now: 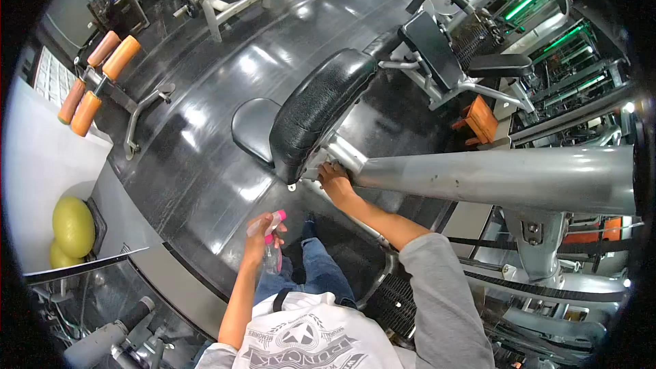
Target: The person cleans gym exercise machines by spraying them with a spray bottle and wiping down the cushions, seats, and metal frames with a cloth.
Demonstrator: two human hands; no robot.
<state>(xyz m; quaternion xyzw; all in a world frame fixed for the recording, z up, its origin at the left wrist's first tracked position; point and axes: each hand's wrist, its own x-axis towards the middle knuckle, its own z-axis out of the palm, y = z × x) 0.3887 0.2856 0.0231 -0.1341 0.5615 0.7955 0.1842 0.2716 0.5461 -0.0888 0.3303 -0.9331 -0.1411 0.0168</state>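
My left hand (257, 229) is wrapped around the neck of a clear spray bottle (272, 260) with a pink nozzle and collar. It hangs above my jeans, to the left of the bench. My right hand (333, 176) reaches under the edge of a curved black pad (321, 106), next to the grey metal bracket (347, 154) that carries it. The fingers there are curled, and what they hold, if anything, is hidden. Beside the curved pad sits a lower black seat pad (254, 128).
A thick grey beam (492, 172) runs rightward from the bracket. Another machine with a black backrest (432, 48) stands behind, near a small wooden stool (481, 120). Orange foam rollers (121, 57) and a green exercise ball (73, 226) are at the left.
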